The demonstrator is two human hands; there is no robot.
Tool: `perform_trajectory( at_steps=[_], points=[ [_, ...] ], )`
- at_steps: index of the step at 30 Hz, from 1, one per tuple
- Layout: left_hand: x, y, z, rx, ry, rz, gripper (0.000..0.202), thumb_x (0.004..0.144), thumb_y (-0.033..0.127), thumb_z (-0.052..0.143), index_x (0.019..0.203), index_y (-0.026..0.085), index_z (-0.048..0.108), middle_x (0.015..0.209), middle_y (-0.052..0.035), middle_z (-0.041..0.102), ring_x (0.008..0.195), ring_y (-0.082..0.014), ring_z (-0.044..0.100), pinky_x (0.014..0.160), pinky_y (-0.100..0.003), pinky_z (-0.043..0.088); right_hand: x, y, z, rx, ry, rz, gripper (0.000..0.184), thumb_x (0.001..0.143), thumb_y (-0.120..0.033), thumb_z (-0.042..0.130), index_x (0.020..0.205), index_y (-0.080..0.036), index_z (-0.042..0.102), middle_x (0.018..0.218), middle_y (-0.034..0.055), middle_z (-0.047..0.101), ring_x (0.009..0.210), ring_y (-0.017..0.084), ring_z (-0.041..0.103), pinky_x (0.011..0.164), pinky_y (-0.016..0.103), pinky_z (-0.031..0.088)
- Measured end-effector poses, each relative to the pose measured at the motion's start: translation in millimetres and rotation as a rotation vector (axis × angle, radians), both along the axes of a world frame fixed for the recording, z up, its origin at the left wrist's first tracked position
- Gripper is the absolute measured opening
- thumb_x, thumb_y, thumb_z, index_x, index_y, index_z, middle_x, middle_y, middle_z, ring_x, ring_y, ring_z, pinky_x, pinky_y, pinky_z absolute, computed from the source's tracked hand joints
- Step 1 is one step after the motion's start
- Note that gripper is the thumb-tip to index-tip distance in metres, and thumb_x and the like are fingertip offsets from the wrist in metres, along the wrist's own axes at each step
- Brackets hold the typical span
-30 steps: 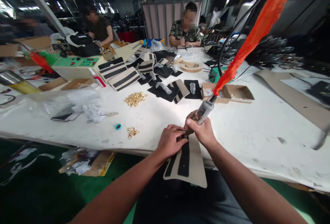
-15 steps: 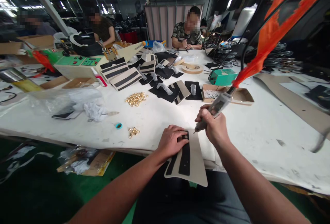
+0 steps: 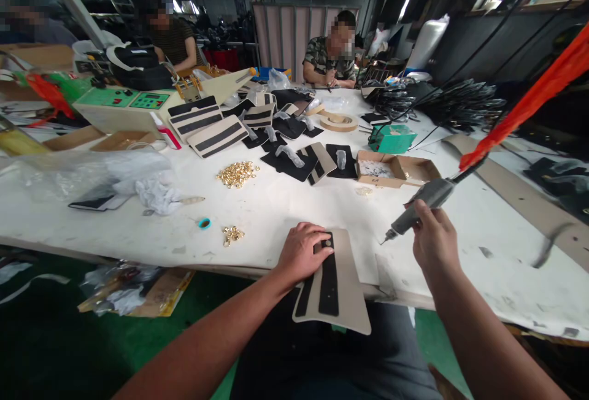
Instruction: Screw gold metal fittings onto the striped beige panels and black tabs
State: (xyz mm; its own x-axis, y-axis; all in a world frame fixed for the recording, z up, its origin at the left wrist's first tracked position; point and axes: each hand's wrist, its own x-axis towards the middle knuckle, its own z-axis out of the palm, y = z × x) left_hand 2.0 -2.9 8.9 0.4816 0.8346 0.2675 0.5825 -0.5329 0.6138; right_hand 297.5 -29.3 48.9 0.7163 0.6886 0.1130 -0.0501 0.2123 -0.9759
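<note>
My left hand [image 3: 301,250] lies on a beige panel [image 3: 352,289] with black strips, thumb and fingers spread. A small round metal piece [image 3: 327,243] shows on the longer black strip between thumb and fingers. The panel's near end juts past the table edge, over my lap. My right hand [image 3: 435,237] is closed around a grey electric screwdriver [image 3: 423,200], its thin bit pointing down-left, to the right of the panel and apart from it. An orange wrapping [image 3: 529,99] runs up from the screwdriver's rear end.
Gold metal fittings lie in a small pile [image 3: 232,235] and a larger heap [image 3: 238,174] on the white table [image 3: 276,203]. Farther back are strapped panels [image 3: 218,136], a cardboard tray [image 3: 418,170] and a green box [image 3: 393,138]. A person [image 3: 331,56] sits opposite.
My right hand has moved the screwdriver right, away from the panel, and its orange wrapping has swung right too. My left hand and the panel stay nearly where they were.
</note>
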Motion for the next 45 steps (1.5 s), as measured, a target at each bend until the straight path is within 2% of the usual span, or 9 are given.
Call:
perform_trajectory(
  at_steps=[5, 9, 13, 20, 26, 30, 36, 41, 45],
  points=[
    [-1.4, 0.4, -1.5, 0.003, -0.020, 0.003, 0.027, 0.085, 0.026, 0.082, 0.113, 0.027, 0.081, 0.125, -0.0035, 0.077, 0.123, -0.0288, 0.062, 0.106, -0.049, 0.049, -14.9, -48.1, -8.7, -0.128, -0.422, -0.192, 0.061, 0.088, -0.047, 0.079, 0.141, -0.023, 0.061, 0.138, 0.0118, 0.064, 0.125, 0.031, 0.063, 0.112, 0.055, 0.048],
    [-2.4, 0.8, -2.6, 0.027, -0.031, -0.006, 0.025, 0.087, 0.027, 0.081, 0.112, 0.026, 0.081, 0.125, -0.0052, 0.077, 0.122, -0.0290, 0.063, 0.105, -0.050, 0.050, -49.5, -88.9, -27.2, -0.072, -0.924, 0.184, 0.045, 0.094, -0.030, 0.071, 0.138, -0.028, 0.066, 0.139, 0.0130, 0.062, 0.123, 0.032, 0.065, 0.101, 0.054, 0.057],
    [-2.6, 2.2, -4.2, 0.066, -0.051, -0.008, 0.023, 0.087, 0.026, 0.082, 0.110, 0.025, 0.081, 0.122, -0.0070, 0.078, 0.119, -0.0303, 0.065, 0.102, -0.051, 0.052, -84.6, -103.4, -39.6, -0.009, -1.126, 0.512, 0.052, 0.096, -0.017, 0.064, 0.145, -0.034, 0.060, 0.154, 0.0117, 0.053, 0.140, 0.034, 0.053, 0.108, 0.055, 0.053],
    [-11.9, 6.4, -3.1, 0.045, -0.292, 0.031, 0.017, 0.092, 0.030, 0.073, 0.106, 0.024, 0.081, 0.114, -0.0078, 0.079, 0.115, -0.0279, 0.069, 0.105, -0.049, 0.056, -115.5, -85.2, -20.1, 0.200, -1.088, 0.679, 0.040, 0.094, -0.018, 0.069, 0.132, -0.032, 0.066, 0.120, 0.0067, 0.075, 0.125, 0.030, 0.063, 0.103, 0.050, 0.052],
    [-30.5, -5.3, 5.6, -0.311, -0.604, 0.318, 0.044, 0.092, 0.055, 0.067, 0.111, 0.017, 0.078, 0.113, -0.0132, 0.081, 0.101, -0.0278, 0.078, 0.091, -0.038, 0.064, -120.4, -72.8, 1.6, 0.209, -0.962, 0.682, 0.039, 0.093, -0.018, 0.069, 0.130, -0.032, 0.070, 0.114, 0.0069, 0.078, 0.108, 0.028, 0.071, 0.094, 0.046, 0.055],
    [-48.9, -30.0, -4.1, -0.426, -0.654, 0.488, 0.055, 0.094, 0.065, 0.062, 0.122, 0.019, 0.075, 0.125, -0.0131, 0.079, 0.114, -0.0305, 0.076, 0.093, -0.036, 0.064, -125.0, -66.1, 1.3, 0.242, -0.907, 0.674, 0.040, 0.093, -0.019, 0.068, 0.130, -0.034, 0.071, 0.110, 0.0059, 0.079, 0.099, 0.026, 0.075, 0.087, 0.044, 0.058],
    [-76.9, -54.9, -16.6, -0.181, -0.377, 0.224, 0.038, 0.101, 0.051, 0.056, 0.127, 0.030, 0.075, 0.136, -0.0075, 0.073, 0.123, -0.0291, 0.072, 0.108, -0.043, 0.060, -122.0, -58.9, -8.6, 0.203, -0.894, 0.684, 0.042, 0.088, -0.027, 0.074, 0.127, -0.042, 0.071, 0.108, 0.0011, 0.080, 0.097, 0.028, 0.077, 0.085, 0.047, 0.063],
    [-73.5, -58.6, -3.9, 0.032, -0.276, 0.084, 0.036, 0.097, 0.033, 0.062, 0.131, 0.037, 0.073, 0.134, -0.0059, 0.073, 0.120, -0.0281, 0.073, 0.101, -0.043, 0.065, -102.6, -59.1, -4.6, 0.074, -0.920, 0.724, 0.035, 0.086, -0.027, 0.078, 0.121, -0.029, 0.076, 0.111, 0.0070, 0.079, 0.105, 0.029, 0.074, 0.095, 0.046, 0.061],
    [-66.7, -60.3, 0.9, -0.003, -0.279, 0.048, 0.029, 0.097, 0.031, 0.061, 0.121, 0.035, 0.077, 0.133, -0.0081, 0.072, 0.121, -0.0289, 0.071, 0.082, -0.036, 0.070, -87.0, -63.6, -6.0, -0.003, -0.929, 0.753, 0.036, 0.092, -0.026, 0.070, 0.128, -0.028, 0.074, 0.125, 0.0093, 0.075, 0.112, 0.029, 0.071, 0.101, 0.047, 0.058]
  ],
)
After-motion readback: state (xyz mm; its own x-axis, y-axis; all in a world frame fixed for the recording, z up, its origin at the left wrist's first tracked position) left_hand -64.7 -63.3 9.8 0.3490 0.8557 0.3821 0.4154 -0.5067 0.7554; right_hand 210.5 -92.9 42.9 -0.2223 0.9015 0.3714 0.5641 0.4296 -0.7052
